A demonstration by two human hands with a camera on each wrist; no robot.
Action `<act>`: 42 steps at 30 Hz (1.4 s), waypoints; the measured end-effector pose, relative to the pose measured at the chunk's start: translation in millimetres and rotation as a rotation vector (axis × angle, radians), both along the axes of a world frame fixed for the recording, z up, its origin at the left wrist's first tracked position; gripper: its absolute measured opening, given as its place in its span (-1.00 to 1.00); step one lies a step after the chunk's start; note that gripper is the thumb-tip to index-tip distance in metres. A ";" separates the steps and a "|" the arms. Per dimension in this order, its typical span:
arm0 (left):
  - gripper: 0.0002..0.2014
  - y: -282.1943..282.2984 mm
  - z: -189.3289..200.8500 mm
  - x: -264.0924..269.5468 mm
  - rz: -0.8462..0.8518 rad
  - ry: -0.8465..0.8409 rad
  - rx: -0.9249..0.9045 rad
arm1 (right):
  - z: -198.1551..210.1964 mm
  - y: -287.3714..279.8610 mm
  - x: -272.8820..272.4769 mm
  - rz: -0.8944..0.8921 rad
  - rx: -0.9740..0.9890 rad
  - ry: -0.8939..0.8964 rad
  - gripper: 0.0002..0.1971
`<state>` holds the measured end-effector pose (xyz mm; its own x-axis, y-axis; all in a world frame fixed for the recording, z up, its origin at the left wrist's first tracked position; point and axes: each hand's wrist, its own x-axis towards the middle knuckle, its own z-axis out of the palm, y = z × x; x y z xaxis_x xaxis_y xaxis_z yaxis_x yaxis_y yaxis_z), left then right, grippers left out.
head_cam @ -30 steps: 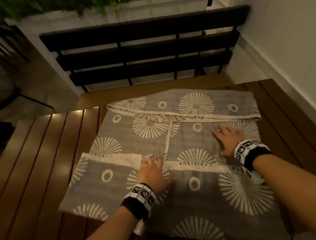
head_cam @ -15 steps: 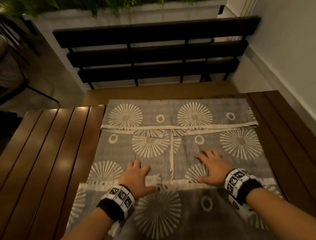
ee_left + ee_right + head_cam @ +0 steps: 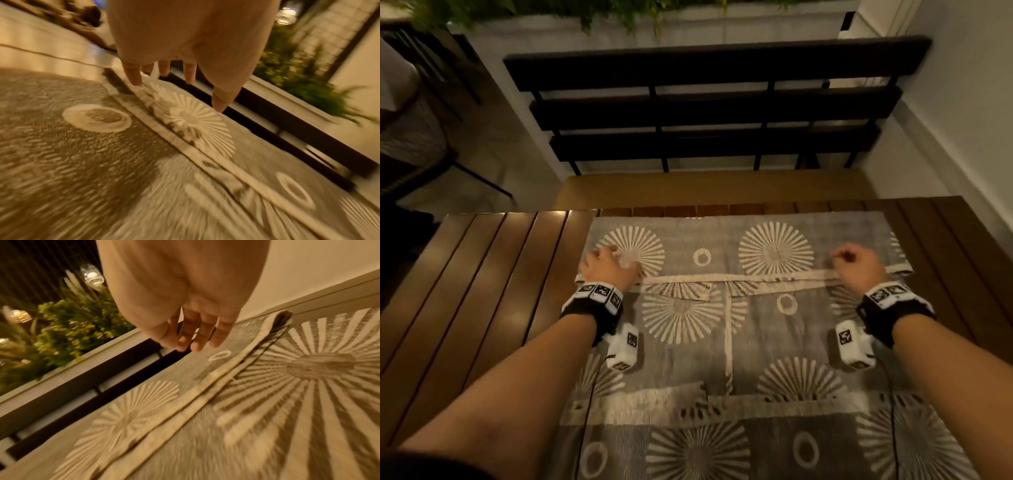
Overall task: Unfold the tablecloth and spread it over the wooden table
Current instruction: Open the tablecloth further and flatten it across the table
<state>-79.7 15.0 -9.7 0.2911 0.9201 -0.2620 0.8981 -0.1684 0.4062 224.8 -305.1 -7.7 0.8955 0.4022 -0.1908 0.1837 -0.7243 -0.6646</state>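
A grey tablecloth [image 3: 726, 342] with white sunburst and ring patterns lies partly folded on the wooden slat table [image 3: 493, 281]. Its far flap [image 3: 774, 253] is folded back toward me, with a pale hem [image 3: 756, 275] running across. My left hand [image 3: 609, 265] hovers at the flap's left end with its fingers spread and straight [image 3: 179, 78], one fingertip [image 3: 136, 83] touching the hem. My right hand [image 3: 856, 262] is over the flap's right end, its fingers [image 3: 193, 340] loosely together just above the cloth, holding nothing.
A dark slatted bench back [image 3: 705, 113] with a light wooden seat [image 3: 705, 186] stands right behind the table's far edge. A white wall [image 3: 962, 102] runs along the right. Bare table slats lie to the left, with a chair [image 3: 414, 144] beyond. Greenery [image 3: 619, 13] tops the far ledge.
Both hands left the middle of the cloth, moving forward and apart to the two ends of the far folded flap. My view has moved closer to the table.
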 end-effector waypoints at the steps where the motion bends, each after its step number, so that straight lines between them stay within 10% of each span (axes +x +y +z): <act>1: -0.16 9.0 -0.4 -1.1 0.120 -0.036 -0.037 | 0.6 -1.6 10.1 -0.088 0.024 -0.047 -0.90; 7: 0.20 54.4 -17.0 -11.4 0.440 -0.125 -0.279 | -3.2 -26.2 57.0 -0.395 -0.195 0.033 -0.26; 10: -0.09 63.5 -20.8 -16.7 0.319 -0.054 -0.281 | -5.6 -29.2 66.2 -0.428 -0.245 0.180 -0.01; 13: -0.64 66.8 -9.0 -14.2 0.149 0.008 -0.017 | -3.5 -23.2 72.9 -0.342 -0.416 0.021 -0.36; 17: -0.86 52.2 9.2 10.5 0.148 -0.229 0.072 | 5.9 0.6 73.8 -0.282 -0.312 0.159 -0.77; 22: -0.61 64.5 -18.6 21.3 0.271 -0.223 -0.321 | 4.7 24.8 73.3 -0.210 -0.319 0.135 -0.63; 29: -0.45 57.7 14.4 20.1 -0.155 0.057 -0.711 | -0.5 5.9 89.6 -0.102 -0.422 0.434 -0.17; 32: -0.37 61.9 25.3 22.8 -0.270 0.215 -0.701 | 5.8 5.7 91.3 0.049 -0.510 0.570 -0.47; 34: -0.47 66.1 31.1 29.5 -0.206 0.091 -0.757 | 9.0 6.0 97.0 0.050 -0.364 0.682 -0.47; 37: -0.56 73.7 49.0 47.6 -0.022 -0.435 -0.875 | 13.5 13.0 115.1 -0.123 0.372 0.850 0.08; 40: -0.21 84.6 53.6 62.4 0.123 -1.193 -1.112 | 37.2 27.5 121.7 -0.177 1.039 0.900 -0.03; 42: -0.05 79.2 51.0 67.7 0.154 -1.292 -1.045 | 38.2 26.5 124.4 -0.167 1.184 0.873 -0.07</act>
